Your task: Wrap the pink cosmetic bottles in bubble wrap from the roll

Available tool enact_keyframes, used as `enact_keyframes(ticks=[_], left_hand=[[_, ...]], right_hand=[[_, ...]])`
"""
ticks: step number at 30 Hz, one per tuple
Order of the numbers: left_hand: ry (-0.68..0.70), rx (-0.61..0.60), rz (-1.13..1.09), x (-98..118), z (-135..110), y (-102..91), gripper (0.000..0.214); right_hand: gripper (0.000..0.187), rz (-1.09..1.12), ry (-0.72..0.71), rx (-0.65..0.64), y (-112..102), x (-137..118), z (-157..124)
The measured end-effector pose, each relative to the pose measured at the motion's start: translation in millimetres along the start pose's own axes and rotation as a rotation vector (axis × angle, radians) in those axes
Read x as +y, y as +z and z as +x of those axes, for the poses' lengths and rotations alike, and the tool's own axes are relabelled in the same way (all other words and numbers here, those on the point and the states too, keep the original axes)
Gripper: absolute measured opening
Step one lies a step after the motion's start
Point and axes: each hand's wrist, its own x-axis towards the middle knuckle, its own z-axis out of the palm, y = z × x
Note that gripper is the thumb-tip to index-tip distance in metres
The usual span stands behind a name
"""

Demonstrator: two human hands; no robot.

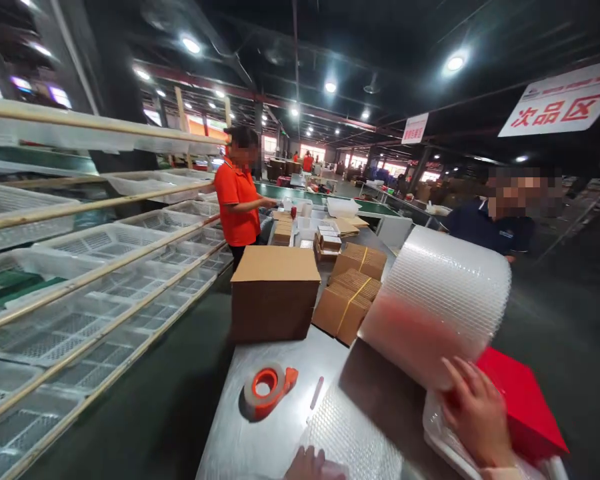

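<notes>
A large roll of bubble wrap (437, 300) stands tilted at the right of the metal table. My right hand (480, 413) is at its lower right end, the fingers curled against the edge. A loose sheet of bubble wrap (353, 427) lies flat on the table in front of the roll. At the bottom edge my left hand (310, 465) rests on this sheet, its fingers laid out and partly cut off by the frame. A red box (523, 400) sits beside my right hand, above a white plastic basket (445, 443). An orange tape dispenser (265, 390) lies to the left.
A brown carton (275, 293) stands on the metal table (225, 433), with strapped bundles of flat cardboard (347, 300) beside it. Racks of white baskets (95, 240) line the left. One co-worker in orange (239, 207) stands ahead, another in dark clothing (480, 223) at right.
</notes>
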Motion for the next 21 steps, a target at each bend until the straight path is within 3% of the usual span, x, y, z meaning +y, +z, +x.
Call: enact_keyframes(ticks=[3, 4, 6, 7, 10, 12, 14, 21], left_hand=[[0.074, -0.116, 0.165, 5.5, -20.2, 1.6, 0.094], [0.104, -0.134, 0.245, 8.1, -29.1, -1.4, 0.105], [0.078, -0.123, 0.34, 13.1, -42.8, -10.0, 0.102], [0.096, -0.121, 0.375, 15.1, -46.4, -14.1, 0.107], [0.077, -0.127, 0.477, 18.7, -46.7, -21.8, 0.115], [0.087, -0.131, 0.525, 20.6, -42.0, -25.5, 0.117], [0.132, -0.126, 0.56, 23.9, -33.4, -32.2, 0.117], [0.337, -0.21, 0.694, 44.6, 19.2, -56.0, 0.115]], right_hand=[[0.028, 0.32, -0.012, -0.201, 1.6, -63.3, -76.2], [0.027, 0.404, 0.025, -0.34, 1.4, -91.2, -106.3], [0.02, 0.495, 0.131, -0.652, -1.1, -147.8, -161.1], [0.024, 0.514, 0.183, -0.812, -2.8, -173.2, -182.4], [0.074, 0.513, 0.238, -1.146, -3.6, -224.8, -217.6], [0.094, 0.488, 0.25, -1.219, 0.2, -238.6, -224.8], [0.095, 0.47, 0.264, -1.226, 4.9, -241.8, -228.7], [0.06, 0.487, 0.215, -1.131, 11.7, -239.6, -253.5]])
